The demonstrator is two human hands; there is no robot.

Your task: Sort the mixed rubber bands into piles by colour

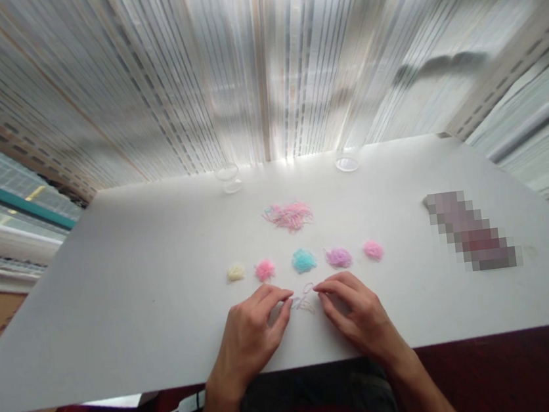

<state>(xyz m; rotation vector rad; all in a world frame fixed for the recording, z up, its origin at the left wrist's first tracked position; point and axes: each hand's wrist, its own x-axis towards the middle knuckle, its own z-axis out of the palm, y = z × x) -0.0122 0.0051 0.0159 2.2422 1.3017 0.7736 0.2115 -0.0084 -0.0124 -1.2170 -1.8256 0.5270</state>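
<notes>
Everything is carried by a white table (117,303). Near the front edge, a few loose strands (306,305) are scattered. Just behind, five small piles are set in a row, left to right: pale yellow pile (235,274), deeper pink pile (265,270), turquoise pile (303,260), purple pile (338,257), light pink pile (373,250). Farther back, a larger mixed pile (289,217) is spread. At the rear, two clear round containers (232,185) are placed well apart. On the right, a pixelated object (470,230) is laid.

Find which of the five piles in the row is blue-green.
The middle pile alone is blue-green; a yellow pile and a pink pile lie left, a purple pile and another pink pile right.
</notes>
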